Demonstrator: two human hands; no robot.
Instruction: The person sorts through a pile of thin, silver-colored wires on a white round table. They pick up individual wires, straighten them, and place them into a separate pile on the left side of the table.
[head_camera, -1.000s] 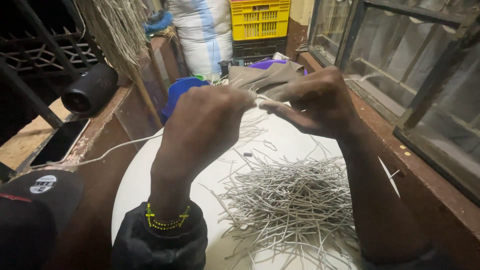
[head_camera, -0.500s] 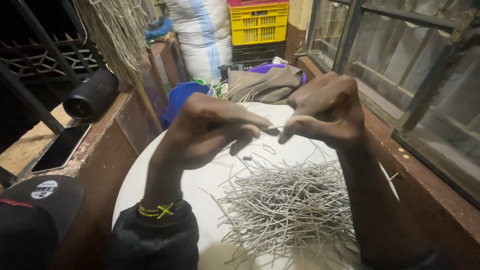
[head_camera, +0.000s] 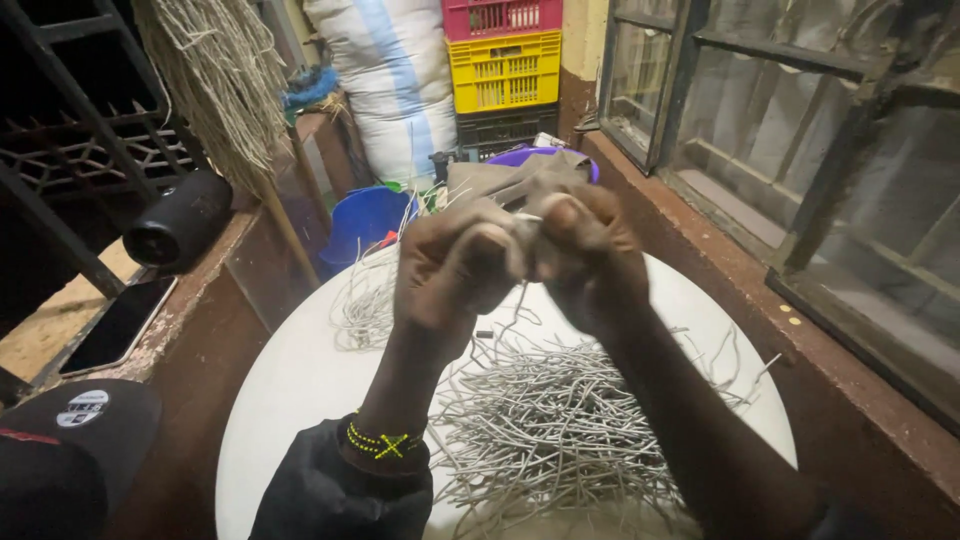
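My left hand (head_camera: 455, 270) and my right hand (head_camera: 590, 262) are raised together above a round white table (head_camera: 290, 385), knuckles nearly touching. Both pinch a thin pale cord (head_camera: 524, 232) between fingertips; a strand hangs down between the hands. Below them lies a loose heap of short grey-white cord pieces (head_camera: 560, 430). A coil of longer cord (head_camera: 365, 300) rests at the table's far left. A yellow and green beaded bracelet (head_camera: 382, 442) sits on my left wrist.
A black cylindrical speaker (head_camera: 178, 220) and a phone (head_camera: 118, 325) lie on the ledge at left. A blue bucket (head_camera: 365, 222), a white sack (head_camera: 385, 80) and stacked crates (head_camera: 505, 70) stand beyond the table. A barred window (head_camera: 800, 140) runs along the right. A black cap (head_camera: 70, 450) is near left.
My hands have closed together from slightly apart and lifted higher over the table. The cord is now pinched between both hands.
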